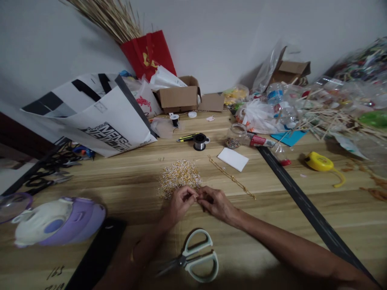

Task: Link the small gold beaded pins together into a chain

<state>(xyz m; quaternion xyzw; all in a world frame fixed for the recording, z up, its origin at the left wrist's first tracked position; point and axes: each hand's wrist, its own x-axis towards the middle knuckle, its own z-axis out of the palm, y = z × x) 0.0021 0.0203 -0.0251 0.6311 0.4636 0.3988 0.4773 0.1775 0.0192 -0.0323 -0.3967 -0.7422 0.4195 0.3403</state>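
My left hand (183, 201) and my right hand (215, 201) meet at the fingertips, both pinched closed. Whatever lies between the fingers is too small to name. Just behind them a heap of gold and clear beads on wire (180, 174) rests on the wooden table, partly covered by my left hand. A gold chain (232, 176) stretches out to the right of my right hand. Nearer to me lie scissors with pale green handles (188, 262), their blades pointing left and slightly apart.
Behind the heap stand a wire spool (200, 142), a folded white paper (233, 159) and a jar of beads (233, 139). A yellow tape measure (319, 162) sits right. On the left are a purple bottle (75, 223), several black scissors (45, 177) and a white bag (115, 121).
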